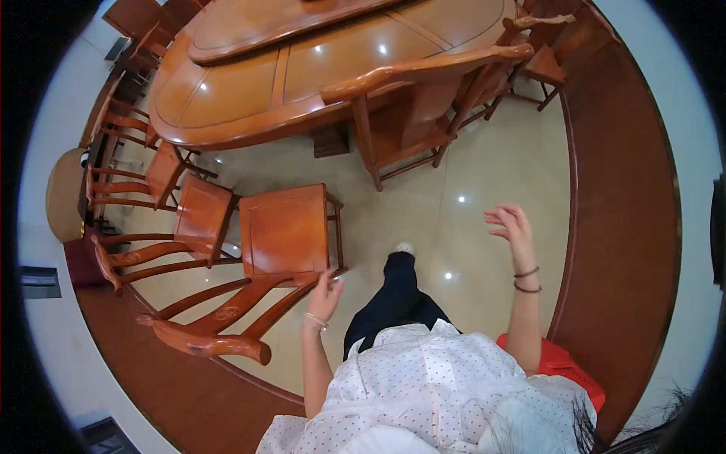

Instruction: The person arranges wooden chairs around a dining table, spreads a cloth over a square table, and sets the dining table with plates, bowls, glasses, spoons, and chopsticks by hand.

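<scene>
My left hand [325, 296], with a pale bracelet on its wrist, is beside the nearest wooden chair [284, 231], close to the corner where seat and back meet. Its fingers are loosely apart and seem to hold nothing; whether they touch the chair I cannot tell. My right hand [511, 222] hangs over the tiled floor [484, 280], fingers slightly bent and apart, with nothing in them. Two dark bands circle that wrist. The chair has a square reddish-brown seat and a curved top rail, and stands turned at an angle on my left.
A large oval wooden table [302, 117] with a raised turntable [272, 34] fills the far side. Another chair [401, 125] stands at its near edge, and several more line the left. A red object [567, 367] lies behind my right arm. Brown wall panelling [624, 189] curves along the right.
</scene>
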Demonstrator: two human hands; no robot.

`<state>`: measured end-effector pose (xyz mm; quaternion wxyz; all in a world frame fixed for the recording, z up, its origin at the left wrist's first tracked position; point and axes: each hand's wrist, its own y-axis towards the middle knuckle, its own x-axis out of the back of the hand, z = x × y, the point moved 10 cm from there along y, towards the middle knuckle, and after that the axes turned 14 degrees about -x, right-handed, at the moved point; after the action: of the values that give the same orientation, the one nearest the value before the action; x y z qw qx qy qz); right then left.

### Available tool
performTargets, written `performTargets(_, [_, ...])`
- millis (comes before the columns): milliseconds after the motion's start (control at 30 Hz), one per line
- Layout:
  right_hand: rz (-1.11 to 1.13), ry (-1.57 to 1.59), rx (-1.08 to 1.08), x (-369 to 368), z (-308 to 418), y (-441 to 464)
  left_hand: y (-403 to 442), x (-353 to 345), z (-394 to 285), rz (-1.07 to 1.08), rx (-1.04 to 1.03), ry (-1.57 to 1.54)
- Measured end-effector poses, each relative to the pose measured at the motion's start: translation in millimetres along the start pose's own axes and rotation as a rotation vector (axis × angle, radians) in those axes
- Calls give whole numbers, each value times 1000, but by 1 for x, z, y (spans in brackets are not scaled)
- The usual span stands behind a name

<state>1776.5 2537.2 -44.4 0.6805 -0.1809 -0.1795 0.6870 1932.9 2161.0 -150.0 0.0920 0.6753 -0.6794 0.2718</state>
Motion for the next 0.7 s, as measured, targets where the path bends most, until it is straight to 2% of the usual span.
performTargets(100, [121, -16, 64, -43, 47, 27, 54, 29, -57, -333, -192, -310])
performTargets(133, [175, -17, 106, -50, 63, 38, 69, 33, -81, -382, -118, -573])
performTargets(167, [182, -32, 114, -48, 74, 53, 88, 41, -101, -437, -168, -674])
performTargets(233, [76, -54, 233, -31, 108, 85, 131, 56, -130, -554, -302, -843])
performTargets(267, [86, -67, 240, -24, 125, 103, 154, 61, -140, -569, -304, -852])
performTargets(333, [-260, -43, 346, 30, 192, 152, 211, 90, -155, -849, -431, -1112])
performTargets(367, [-259, -66, 352, 40, 208, 170, 229, 95, -158, -860, -424, -1134])
performTargets(433, [-334, 61, 308, 73, 231, 203, 258, 95, -158, -886, -481, -1614])
performTargets(467, [-325, 31, 301, 80, 242, 217, 261, 91, -160, -913, -463, -1629])
performTargets(533, [-337, 145, 295, 97, 263, 250, 275, 92, -183, -823, -529, -1729])
performTargets(567, [-292, 167, 395, 106, 272, 261, 275, 97, -192, -777, -519, -1817])
performTargets(600, [-288, 163, 378, 106, 277, 264, 275, 95, -189, -790, -505, -1809])
performTargets(667, [-467, 247, 320, 122, 284, 265, 281, 98, -196, -705, -613, -1792])
performTargets(700, [-515, 270, 275, 132, 279, 277, 277, 102, -200, -883, -479, -1707])
